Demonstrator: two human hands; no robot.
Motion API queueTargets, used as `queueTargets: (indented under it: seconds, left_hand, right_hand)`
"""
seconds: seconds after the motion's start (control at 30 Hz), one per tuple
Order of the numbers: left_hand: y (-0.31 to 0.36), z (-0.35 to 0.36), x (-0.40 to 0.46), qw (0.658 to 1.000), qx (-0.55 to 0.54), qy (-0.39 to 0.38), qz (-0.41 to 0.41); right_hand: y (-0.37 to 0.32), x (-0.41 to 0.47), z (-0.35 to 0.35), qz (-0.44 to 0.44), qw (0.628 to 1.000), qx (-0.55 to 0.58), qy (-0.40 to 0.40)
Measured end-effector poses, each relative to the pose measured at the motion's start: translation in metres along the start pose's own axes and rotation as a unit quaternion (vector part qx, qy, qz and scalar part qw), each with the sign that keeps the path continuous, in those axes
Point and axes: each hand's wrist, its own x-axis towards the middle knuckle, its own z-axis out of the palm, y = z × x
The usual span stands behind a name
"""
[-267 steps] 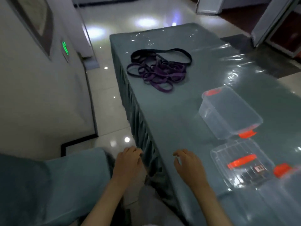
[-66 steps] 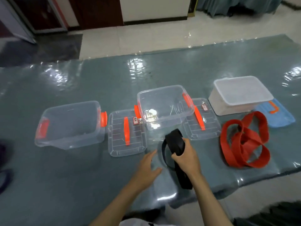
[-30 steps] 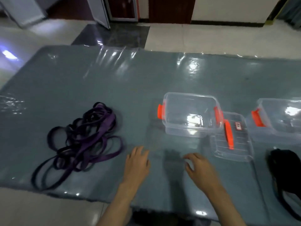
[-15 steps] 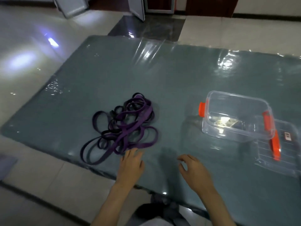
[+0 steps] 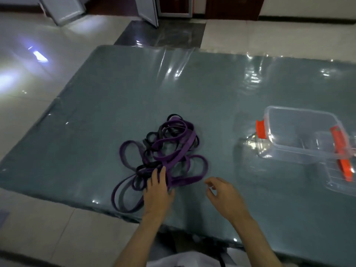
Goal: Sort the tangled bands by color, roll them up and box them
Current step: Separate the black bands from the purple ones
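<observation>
A tangle of purple and black bands [image 5: 165, 151] lies on the grey-green table near its front edge. My left hand [image 5: 157, 189] lies flat with straight fingers on the near side of the tangle, touching the bands. My right hand [image 5: 223, 193] hovers just right of the tangle with loosely curled fingers and holds nothing. A clear plastic box with orange clips [image 5: 300, 135] stands open at the right, and its clear lid [image 5: 344, 176] lies beside it at the frame edge.
The table [image 5: 134, 89] is covered with a shiny plastic sheet. Its left and front edges drop to a tiled floor [image 5: 38, 228]. Glass doors [image 5: 148, 10] stand beyond the far edge.
The view has swung left, bringing the tangle to the middle. My left hand has moved forward onto the bands. My right hand has followed towards the tangle's right side.
</observation>
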Motion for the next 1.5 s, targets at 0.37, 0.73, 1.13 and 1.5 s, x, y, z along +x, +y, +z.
queueTargets:
  seconds: [0.37,0.73,1.13,1.5]
  left_hand:
    - [-0.073,-0.038,0.081,0.966,-0.121,-0.080,0.215]
    - [-0.059,-0.138,0.108,0.895,-0.391,-0.073,0.204]
    - [-0.046,-0.234,0.131,0.709,-0.683,-0.079,0.157]
    - [-0.050,-0.224,0.179,0.818,-0.502,-0.214,0.184]
  right_hand:
    - [-0.075,0.033,0.077,0.070,0.993,0.044,0.078]
    - [-0.136,0.107,0.072,0.000,0.994,0.109,0.033]
    - [-0.178,0.166,0.066,0.009,0.961,0.250,0.118]
    - [-0.238,0.205,-0.041,-0.017,0.939,0.301,0.167]
